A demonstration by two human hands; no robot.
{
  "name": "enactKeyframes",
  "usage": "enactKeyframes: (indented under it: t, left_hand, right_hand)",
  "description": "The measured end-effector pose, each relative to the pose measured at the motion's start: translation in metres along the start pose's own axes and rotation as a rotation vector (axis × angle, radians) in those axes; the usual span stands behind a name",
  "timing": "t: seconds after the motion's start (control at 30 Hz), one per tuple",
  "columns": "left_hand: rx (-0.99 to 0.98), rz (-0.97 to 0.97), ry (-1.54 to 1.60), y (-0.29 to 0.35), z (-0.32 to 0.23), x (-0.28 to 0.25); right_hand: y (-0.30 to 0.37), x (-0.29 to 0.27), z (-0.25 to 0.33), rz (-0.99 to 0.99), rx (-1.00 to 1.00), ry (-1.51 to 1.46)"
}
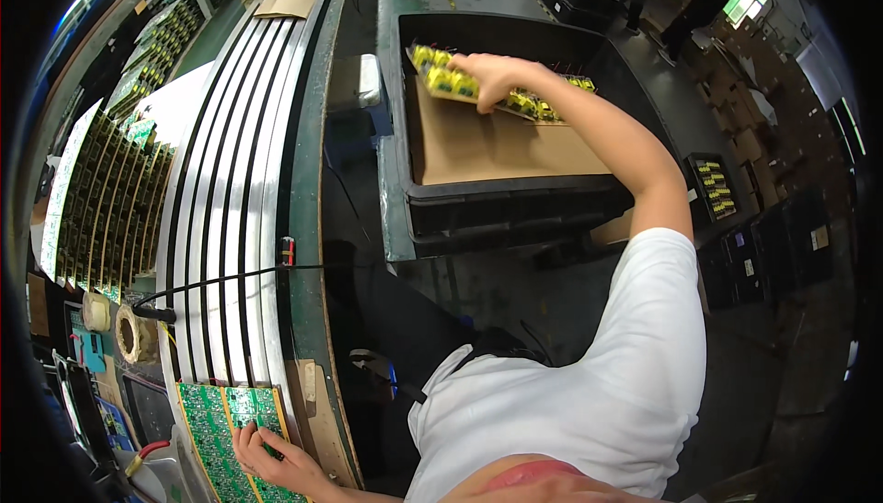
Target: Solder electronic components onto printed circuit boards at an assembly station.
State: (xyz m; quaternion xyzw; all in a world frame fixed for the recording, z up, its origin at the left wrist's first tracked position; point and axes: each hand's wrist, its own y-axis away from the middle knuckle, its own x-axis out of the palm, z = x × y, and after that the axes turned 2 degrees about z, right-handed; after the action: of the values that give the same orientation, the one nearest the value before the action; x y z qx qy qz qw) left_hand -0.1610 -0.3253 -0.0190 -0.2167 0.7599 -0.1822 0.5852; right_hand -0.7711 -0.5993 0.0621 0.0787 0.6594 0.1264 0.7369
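Note:
My right hand (501, 78) reaches out over a black crate (524, 192). Its fingers and thumb are closed on a circuit board with yellow components (446, 80), tilted above the brown cardboard sheet (487, 146) in the crate. More yellow components (543, 106) show beside and behind the wrist; whether they belong to the same board I cannot tell. At lower left, my left hand (276, 459) rests on a green circuit board (207, 425), its fingers bent and apart. That board lies at the near end of the metal rails.
Long metal rails (230, 190) run along the bench at left, crossed by a black cable (230, 284). Upright circuit boards (110, 200) stand in a row beyond them. A tape roll (133, 333) lies nearby. Another person (699, 11) stands at the far right.

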Motion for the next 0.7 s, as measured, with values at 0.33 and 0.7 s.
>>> enactKeyframes:
  t: [0.33,0.7]
  left_hand:
    - [-0.029,0.038,-0.072,-0.008,-0.020,0.000]
    - [-0.028,-0.038,0.065,-0.008,-0.027,-0.007]
  right_hand:
    - [0.123,-0.098,-0.023,-0.522,-0.334,-0.853]
    - [-0.017,-0.152,0.128,-0.512,-0.659,-1.717]
